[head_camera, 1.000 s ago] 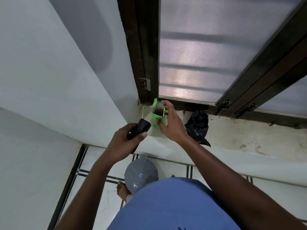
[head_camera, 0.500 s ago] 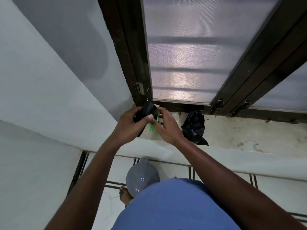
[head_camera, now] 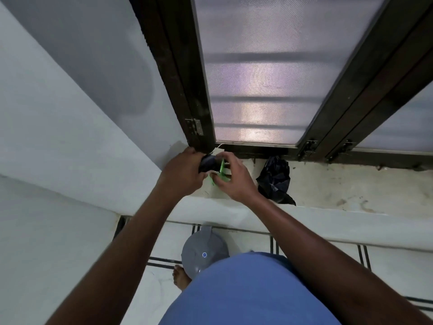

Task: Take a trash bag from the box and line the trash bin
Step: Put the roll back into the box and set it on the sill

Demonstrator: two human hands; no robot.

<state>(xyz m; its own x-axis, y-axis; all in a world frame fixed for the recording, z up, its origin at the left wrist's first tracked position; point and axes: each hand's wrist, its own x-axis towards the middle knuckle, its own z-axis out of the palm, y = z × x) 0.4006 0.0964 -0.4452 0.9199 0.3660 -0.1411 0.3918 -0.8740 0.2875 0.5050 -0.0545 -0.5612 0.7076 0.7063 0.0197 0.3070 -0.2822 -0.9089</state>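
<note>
1. Left hand (head_camera: 181,171) grips a black bag roll (head_camera: 208,163) over the sill (head_camera: 339,188).
2. Right hand (head_camera: 234,181) pinches the green box (head_camera: 222,171), touching the roll at its 3 o'clock.
3. Grey bin (head_camera: 203,252) stands on the floor, at 6 o'clock from the hands.

No text, brand, number or sign can be read anywhere in this view. The only mark is a small round blue-and-white emblem on the grey domed plastic lid of the bin (head_camera: 204,252) on the near floor, and it is too small to make out any letters. The green cardboard box (head_camera: 222,172) at the far left of the sill shows no legible print, being largely covered by the hands. The crumpled black plastic bag (head_camera: 274,179) lying to its right on the sill carries no visible lettering.
</note>
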